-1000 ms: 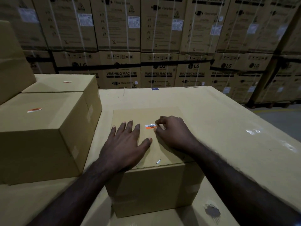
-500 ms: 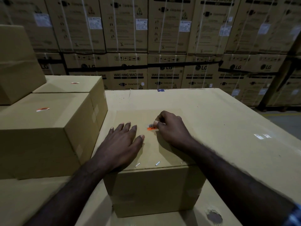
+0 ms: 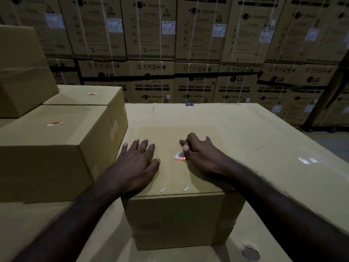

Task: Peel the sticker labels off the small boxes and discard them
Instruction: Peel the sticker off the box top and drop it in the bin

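Observation:
A small cardboard box [image 3: 181,216] stands in front of me on a large carton. My left hand [image 3: 136,167] lies flat on its top with fingers spread, holding nothing. My right hand [image 3: 200,154] pinches a white and orange sticker label [image 3: 179,155] between thumb and forefinger; the label is curled up off the box top, one end still near the surface. Two more boxes sit at the left, each with an orange sticker: the near box [image 3: 54,123] and the far box [image 3: 91,94].
The large carton [image 3: 264,148] serves as the work surface, with a torn hole [image 3: 250,252] near its front right. A taller box [image 3: 22,72] stands at the far left. Stacked washing machine cartons [image 3: 194,53] form a wall behind. Two staples [image 3: 174,189] lie in the box top.
My right thumb and forefinger have lifted the label from flat on the box to curled upward. My left hand slid slightly left and stays flat.

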### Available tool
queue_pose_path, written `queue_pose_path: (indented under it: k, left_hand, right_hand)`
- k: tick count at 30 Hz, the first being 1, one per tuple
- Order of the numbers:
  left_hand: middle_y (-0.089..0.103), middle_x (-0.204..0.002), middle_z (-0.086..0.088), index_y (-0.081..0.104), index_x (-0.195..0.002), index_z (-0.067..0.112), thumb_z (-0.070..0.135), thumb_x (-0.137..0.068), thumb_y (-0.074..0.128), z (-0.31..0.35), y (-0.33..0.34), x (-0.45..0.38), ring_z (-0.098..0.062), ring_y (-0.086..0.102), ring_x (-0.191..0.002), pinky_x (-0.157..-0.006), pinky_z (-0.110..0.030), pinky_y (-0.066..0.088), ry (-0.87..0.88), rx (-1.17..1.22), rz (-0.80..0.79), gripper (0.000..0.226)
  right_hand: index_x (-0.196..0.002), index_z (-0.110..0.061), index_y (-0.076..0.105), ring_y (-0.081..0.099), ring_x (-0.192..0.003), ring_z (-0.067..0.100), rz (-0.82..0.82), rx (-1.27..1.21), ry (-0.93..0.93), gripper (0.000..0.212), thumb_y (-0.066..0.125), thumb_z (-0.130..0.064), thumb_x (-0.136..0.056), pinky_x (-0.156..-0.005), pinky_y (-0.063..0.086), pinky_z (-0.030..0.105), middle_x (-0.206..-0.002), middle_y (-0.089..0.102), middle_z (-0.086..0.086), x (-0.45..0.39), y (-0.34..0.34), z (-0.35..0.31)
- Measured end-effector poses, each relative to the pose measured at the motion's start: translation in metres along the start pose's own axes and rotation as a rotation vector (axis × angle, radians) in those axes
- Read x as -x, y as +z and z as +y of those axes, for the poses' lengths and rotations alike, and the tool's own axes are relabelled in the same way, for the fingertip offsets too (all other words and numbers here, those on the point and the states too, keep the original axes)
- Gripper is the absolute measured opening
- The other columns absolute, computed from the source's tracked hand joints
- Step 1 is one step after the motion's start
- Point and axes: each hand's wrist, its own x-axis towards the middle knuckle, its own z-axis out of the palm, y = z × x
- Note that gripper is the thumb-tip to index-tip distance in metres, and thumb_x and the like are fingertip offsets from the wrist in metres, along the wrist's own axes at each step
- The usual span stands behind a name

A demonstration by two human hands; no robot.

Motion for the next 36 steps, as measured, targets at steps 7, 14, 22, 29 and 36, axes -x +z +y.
queue_pose_path:
  k: [7, 14, 22, 29, 36]
  left_hand:
    - [-0.002, -0.162, -0.003, 0.004, -0.154, 0.019, 0.042, -0.103, 0.018, 0.009, -0.002, -0.003, -0.014, -0.005, -0.148, -0.116, -0.030, -0.005, 0.105, -0.017, -0.076, 0.058]
    - [-0.007, -0.162, 0.000, 0.000, -0.154, 0.019, 0.042, -0.103, 0.018, 0.009, -0.001, -0.001, -0.013, -0.009, -0.147, -0.114, -0.025, -0.005, 0.102, -0.003, -0.085, 0.059]
    - [-0.009, -0.162, 0.001, -0.001, -0.154, 0.020, 0.044, -0.102, 0.016, 0.009, 0.000, -0.001, -0.011, -0.010, -0.147, -0.113, -0.023, -0.006, 0.098, -0.015, -0.080, 0.060]
    - [-0.009, -0.161, 0.003, -0.003, -0.153, 0.023, 0.045, -0.102, 0.016, 0.009, -0.001, -0.001, -0.009, -0.011, -0.146, -0.113, -0.024, -0.005, 0.090, -0.023, -0.101, 0.059]
    - [-0.009, -0.161, 0.003, -0.003, -0.154, 0.021, 0.043, -0.103, 0.016, 0.012, -0.001, 0.001, -0.009, -0.010, -0.146, -0.114, -0.023, -0.006, 0.072, -0.036, -0.084, 0.059]
  right_hand:
    - [-0.108, -0.010, 0.044, 0.040, -0.123, -0.001, -0.087, -0.058, -0.056, 0.020, 0.032, -0.025, -0.106, -0.117, 0.005, 0.034, -0.135, 0.052, -0.012, 0.021, -0.016, 0.007]
    - [-0.106, -0.018, 0.040, 0.050, -0.126, 0.025, -0.082, 0.012, -0.054, 0.017, 0.029, -0.032, -0.106, -0.119, 0.013, 0.049, -0.132, 0.061, 0.001, 0.000, -0.011, 0.002]
    - [-0.109, -0.011, 0.044, 0.044, -0.112, 0.007, -0.091, -0.048, -0.031, 0.020, 0.031, -0.026, -0.106, -0.114, 0.016, 0.039, -0.139, 0.056, -0.001, 0.007, -0.030, 0.013]
    - [-0.110, -0.018, 0.044, 0.049, -0.123, 0.021, -0.181, 0.004, -0.113, 0.018, 0.032, -0.030, -0.105, -0.119, 0.003, 0.041, -0.132, 0.060, 0.008, 0.004, -0.015, 0.005]
    - [-0.089, -0.030, 0.039, 0.054, -0.123, 0.023, -0.063, -0.045, 0.003, 0.016, 0.034, -0.029, -0.104, -0.110, 0.029, 0.045, -0.131, 0.063, 0.000, -0.008, -0.032, 0.028]
